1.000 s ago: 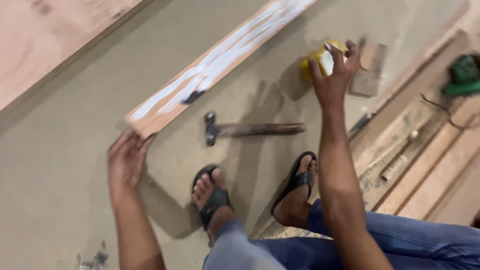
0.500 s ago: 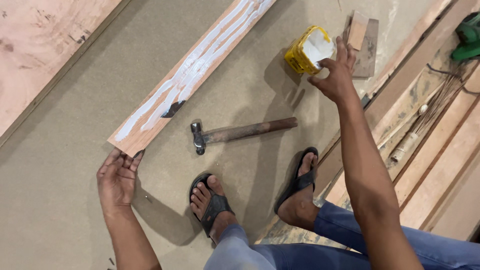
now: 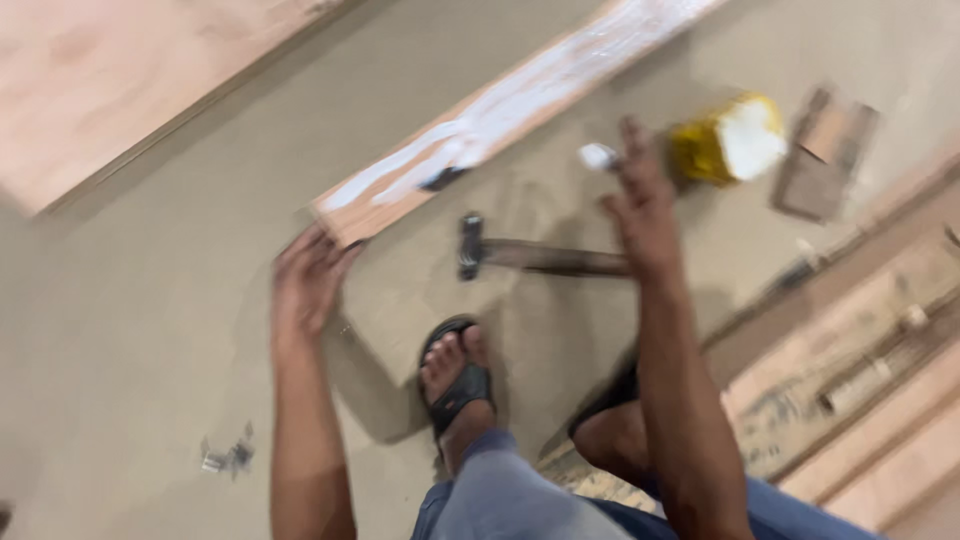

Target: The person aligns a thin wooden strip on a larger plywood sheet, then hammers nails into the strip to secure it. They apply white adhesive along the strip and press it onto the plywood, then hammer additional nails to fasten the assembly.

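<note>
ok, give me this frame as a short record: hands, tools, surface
left hand: at near end of wooden strip, fingers touching it
right hand: open, fingers spread, above hammer handle, holding nothing
strip: white glue smeared along top
hammer: lying flat on board floor
yellow glue tub: beyond right hand, apart
feet: black sandals
image: motion-blurred
</note>
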A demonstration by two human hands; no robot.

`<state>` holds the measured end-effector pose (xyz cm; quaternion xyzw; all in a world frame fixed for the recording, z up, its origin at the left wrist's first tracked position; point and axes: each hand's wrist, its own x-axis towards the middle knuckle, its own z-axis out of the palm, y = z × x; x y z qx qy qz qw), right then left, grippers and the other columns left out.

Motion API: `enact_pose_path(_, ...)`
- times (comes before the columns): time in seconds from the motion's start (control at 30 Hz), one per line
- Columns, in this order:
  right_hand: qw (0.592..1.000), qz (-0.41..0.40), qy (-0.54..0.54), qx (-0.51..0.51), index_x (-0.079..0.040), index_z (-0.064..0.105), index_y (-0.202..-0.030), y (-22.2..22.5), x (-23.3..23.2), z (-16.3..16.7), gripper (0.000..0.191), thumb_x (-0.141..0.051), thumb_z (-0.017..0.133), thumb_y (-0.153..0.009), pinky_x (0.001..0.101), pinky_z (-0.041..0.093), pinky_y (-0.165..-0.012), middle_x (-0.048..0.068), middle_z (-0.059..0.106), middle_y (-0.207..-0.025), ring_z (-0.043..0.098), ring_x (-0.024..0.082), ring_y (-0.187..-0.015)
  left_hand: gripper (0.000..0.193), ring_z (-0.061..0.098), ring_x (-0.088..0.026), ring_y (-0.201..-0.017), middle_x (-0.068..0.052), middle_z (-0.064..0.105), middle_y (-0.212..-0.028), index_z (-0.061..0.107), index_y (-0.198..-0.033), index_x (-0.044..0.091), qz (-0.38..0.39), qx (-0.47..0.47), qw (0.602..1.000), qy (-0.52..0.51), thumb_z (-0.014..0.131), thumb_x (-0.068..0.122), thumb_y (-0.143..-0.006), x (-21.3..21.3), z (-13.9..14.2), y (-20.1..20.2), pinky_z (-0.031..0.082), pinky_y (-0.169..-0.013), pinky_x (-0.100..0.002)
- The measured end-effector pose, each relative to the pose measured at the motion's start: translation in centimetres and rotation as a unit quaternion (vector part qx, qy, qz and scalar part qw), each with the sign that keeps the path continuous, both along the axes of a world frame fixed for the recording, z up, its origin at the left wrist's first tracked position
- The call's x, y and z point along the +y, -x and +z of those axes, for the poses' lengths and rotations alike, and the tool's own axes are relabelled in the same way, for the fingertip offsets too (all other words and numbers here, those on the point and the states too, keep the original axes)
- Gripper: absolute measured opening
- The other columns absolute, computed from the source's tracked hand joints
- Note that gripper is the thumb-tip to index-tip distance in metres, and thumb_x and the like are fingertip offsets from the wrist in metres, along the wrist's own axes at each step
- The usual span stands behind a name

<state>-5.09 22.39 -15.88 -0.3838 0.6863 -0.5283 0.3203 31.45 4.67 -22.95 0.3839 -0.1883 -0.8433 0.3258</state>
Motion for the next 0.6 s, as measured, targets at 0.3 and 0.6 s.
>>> enact_pose_path(0.3,0.958,0.106,0.035,0.263,-0.015,0.051,-0.153,-19.9,-11.0,-1.9,0.067,-0.001,0.061,-0.089,0.0613,0.003,-0.137,0.018,0.012,-0.178,0.005,0.039,-0.168,0.048,0.07,-0.029,-0.111,-0.023,0.066,-0.123,0.045,-0.141,-0.015,0.016,0.027,0.999,0.015,0.039,0.02,-0.108,-0.6,0.4,-0.6,0.058,-0.103,-0.045)
enact_pose_path(0.6,0.991,-0.052,-0.069,0.106,-0.008,0.036,-0.163,-17.7,-11.0,-2.5,0.074,0.002,0.056,-0.092,0.0474,0.008,-0.133,0.021,-0.016,-0.174,-0.011,0.042,-0.164,0.048,0.072,-0.029,-0.11,-0.026,0.068,-0.121,0.044,-0.14,-0.017,0.024,0.049,0.998,0.014,0.041,0.016,-0.106,-0.7,1.4,-0.8,0.061,-0.101,-0.044)
